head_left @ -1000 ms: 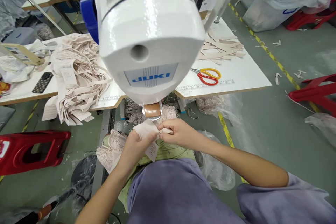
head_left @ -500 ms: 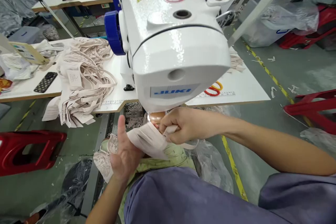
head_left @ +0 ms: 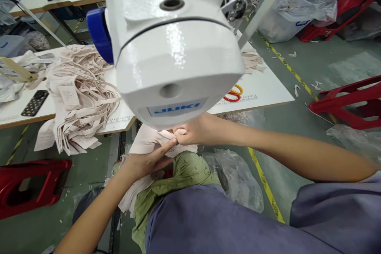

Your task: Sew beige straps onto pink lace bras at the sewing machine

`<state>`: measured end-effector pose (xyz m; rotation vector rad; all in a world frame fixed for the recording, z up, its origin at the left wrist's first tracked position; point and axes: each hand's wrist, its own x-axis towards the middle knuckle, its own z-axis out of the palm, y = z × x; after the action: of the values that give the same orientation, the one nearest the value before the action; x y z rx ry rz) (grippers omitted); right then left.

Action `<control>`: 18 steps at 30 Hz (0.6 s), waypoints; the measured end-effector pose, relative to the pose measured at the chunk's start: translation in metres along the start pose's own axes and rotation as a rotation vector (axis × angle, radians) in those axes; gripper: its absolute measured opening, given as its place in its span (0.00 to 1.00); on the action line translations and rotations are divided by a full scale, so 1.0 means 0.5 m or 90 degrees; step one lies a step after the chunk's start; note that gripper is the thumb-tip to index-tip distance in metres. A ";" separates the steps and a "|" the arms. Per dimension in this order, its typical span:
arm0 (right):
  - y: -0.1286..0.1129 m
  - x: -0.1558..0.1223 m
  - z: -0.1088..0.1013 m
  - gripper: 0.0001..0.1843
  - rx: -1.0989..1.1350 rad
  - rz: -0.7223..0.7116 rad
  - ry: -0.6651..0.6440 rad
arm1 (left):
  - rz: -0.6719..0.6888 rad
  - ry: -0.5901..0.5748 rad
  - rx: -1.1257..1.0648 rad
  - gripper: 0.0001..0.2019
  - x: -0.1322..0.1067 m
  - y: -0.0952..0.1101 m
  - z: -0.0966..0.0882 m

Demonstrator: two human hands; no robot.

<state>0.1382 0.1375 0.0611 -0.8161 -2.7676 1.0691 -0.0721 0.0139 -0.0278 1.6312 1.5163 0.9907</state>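
A white JUKI sewing machine (head_left: pixel 178 67) fills the upper middle, and its head hides the spot beneath it. Just below its front edge, both hands hold a pale beige fabric piece (head_left: pixel 145 139). My left hand (head_left: pixel 147 162) grips it from the near side, the thumb stretched toward the other hand. My right hand (head_left: pixel 195 130) is closed on a bunched fold of the same fabric, its fingertips partly behind the machine head. More pale cloth (head_left: pixel 135 195) hangs below my left hand beside the green cloth (head_left: pixel 190 172) on the lap.
A heap of beige pieces with straps (head_left: pixel 80 99) overhangs the white table (head_left: pixel 268 91) on the left, beside a dotted black phone (head_left: pixel 35 103). Red-and-yellow-handled scissors (head_left: pixel 233 94) lie right of the machine. Red stools (head_left: pixel 32 186) stand on both sides.
My left hand has turned from open-palmed under the fabric to gripping it, closer to my right hand. The fabric has moved up toward the machine. The view has shifted, bringing the machine head nearer.
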 end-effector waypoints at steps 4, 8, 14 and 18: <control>0.025 -0.017 0.021 0.06 0.041 -0.016 0.042 | 0.127 -0.089 0.274 0.26 -0.017 0.014 0.009; 0.068 -0.039 0.070 0.11 0.023 -0.105 0.226 | 0.187 -0.074 0.450 0.27 -0.034 0.041 0.022; 0.089 -0.033 0.088 0.07 0.084 -0.113 0.267 | 0.218 -0.016 0.518 0.27 -0.031 0.062 0.038; 0.080 -0.033 0.082 0.06 0.108 -0.101 0.265 | 0.195 0.013 0.522 0.26 -0.031 0.071 0.053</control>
<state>0.1606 0.1291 0.0065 -0.6910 -2.3184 0.9603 -0.0323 -0.0039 -0.0104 2.4767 1.8551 0.5367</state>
